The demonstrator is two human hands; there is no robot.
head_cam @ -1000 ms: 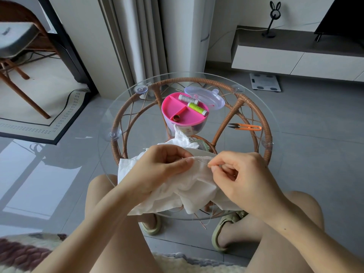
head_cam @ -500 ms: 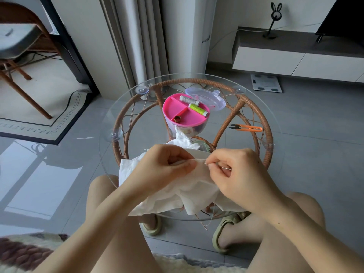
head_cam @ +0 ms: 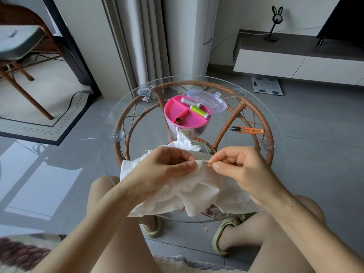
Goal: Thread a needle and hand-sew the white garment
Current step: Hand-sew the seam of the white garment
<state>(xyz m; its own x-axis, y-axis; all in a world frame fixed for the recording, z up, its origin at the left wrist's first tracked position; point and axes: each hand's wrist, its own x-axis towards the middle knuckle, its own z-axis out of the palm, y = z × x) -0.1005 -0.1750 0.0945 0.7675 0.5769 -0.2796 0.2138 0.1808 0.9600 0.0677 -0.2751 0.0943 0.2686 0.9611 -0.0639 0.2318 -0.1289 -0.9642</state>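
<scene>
white garment (head_cam: 199, 186) bunched at near edge of round glass table (head_cam: 110, 123), left hand (head_cam: 163, 170) pinching a fold, right hand (head_cam: 242, 170) pinching needle (head_cam: 208, 164) at the cloth, pink sewing box (head_cam: 183, 115) and orange snips (head_cam: 248, 130) beyond

Single head-worn view, looking forward and down — close over glass table (head_cam: 110, 154), room beyond

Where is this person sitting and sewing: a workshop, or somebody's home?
Most likely a living room at home. A low white TV cabinet runs along the wall, long curtains hang behind a small glass-topped rattan table, and a bathroom scale lies on the tiled floor.
</scene>
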